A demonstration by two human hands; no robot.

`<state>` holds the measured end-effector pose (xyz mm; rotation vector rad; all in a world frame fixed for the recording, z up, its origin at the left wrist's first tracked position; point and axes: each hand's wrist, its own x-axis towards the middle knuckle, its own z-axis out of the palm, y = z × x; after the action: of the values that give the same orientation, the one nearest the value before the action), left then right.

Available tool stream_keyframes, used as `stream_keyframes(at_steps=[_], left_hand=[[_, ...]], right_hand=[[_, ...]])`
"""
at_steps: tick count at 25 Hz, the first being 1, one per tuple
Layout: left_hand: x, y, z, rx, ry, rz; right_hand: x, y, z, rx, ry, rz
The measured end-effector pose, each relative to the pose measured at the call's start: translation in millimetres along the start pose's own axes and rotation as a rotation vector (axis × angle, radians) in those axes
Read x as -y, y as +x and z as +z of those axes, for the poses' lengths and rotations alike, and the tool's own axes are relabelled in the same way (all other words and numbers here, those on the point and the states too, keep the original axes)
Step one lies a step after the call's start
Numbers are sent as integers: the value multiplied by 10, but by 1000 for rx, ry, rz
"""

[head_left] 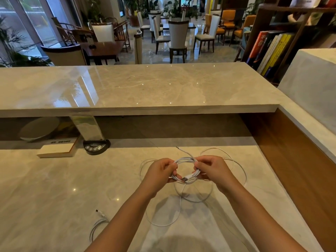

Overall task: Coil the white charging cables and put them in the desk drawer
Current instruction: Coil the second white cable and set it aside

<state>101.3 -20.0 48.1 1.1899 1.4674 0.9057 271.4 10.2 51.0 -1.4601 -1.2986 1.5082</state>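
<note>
A white charging cable [185,160] is wound into a small coil held just above the marble desk [54,188]. My left hand [160,171] grips the coil's left side and my right hand [211,170] pinches its right side, near a USB plug at the coil's lower edge. Loose white cable loops [163,215] trail over the desk below and to the right of my hands. A second white cable [98,224] lies coiled at the lower left, partly hidden by my left forearm. No drawer is in view.
A raised marble counter [136,88] runs across behind the desk. Under it at the left sit a book [56,150], a black device with buttons [96,147] and a round plate [39,129]. A wooden side panel [291,160] borders the right.
</note>
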Motion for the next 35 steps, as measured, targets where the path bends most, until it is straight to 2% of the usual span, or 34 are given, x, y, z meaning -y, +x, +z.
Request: stream_keyframes(at_steps=[4,5,7,9,10,12,15,19,25,29,35], left_hand=[[212,-32,-141,-109,50,51],[277,-91,-218,-174,156,135],[400,-230,-428,-269,537,509],[477,-351,-602,-140,986,871],[489,-395,-651,-69,1119,956],[539,-446,-749,-12,1181,990],[670,-595,-984,-42,1156,1038],[948,-924,-1344,20,1253,974],[1467,-1579,-1909,205,1345,575],[1781,-1738,-2003,236,1330,469],[2013,-1545,-1988,229,1273,402]], right_hand=[[19,71,170,67,-42,36],[33,94,204,85,-59,40],[79,119,282,117,-92,19],[125,115,374,166,-121,-1],[149,101,425,197,-136,-6],[181,58,568,272,-144,-7],[167,-3,819,332,-136,1],[72,-66,1154,436,-207,54],[-309,-275,1966,510,-306,119],[-631,-323,2299,446,-353,150],[-834,-244,2431,241,-413,140]])
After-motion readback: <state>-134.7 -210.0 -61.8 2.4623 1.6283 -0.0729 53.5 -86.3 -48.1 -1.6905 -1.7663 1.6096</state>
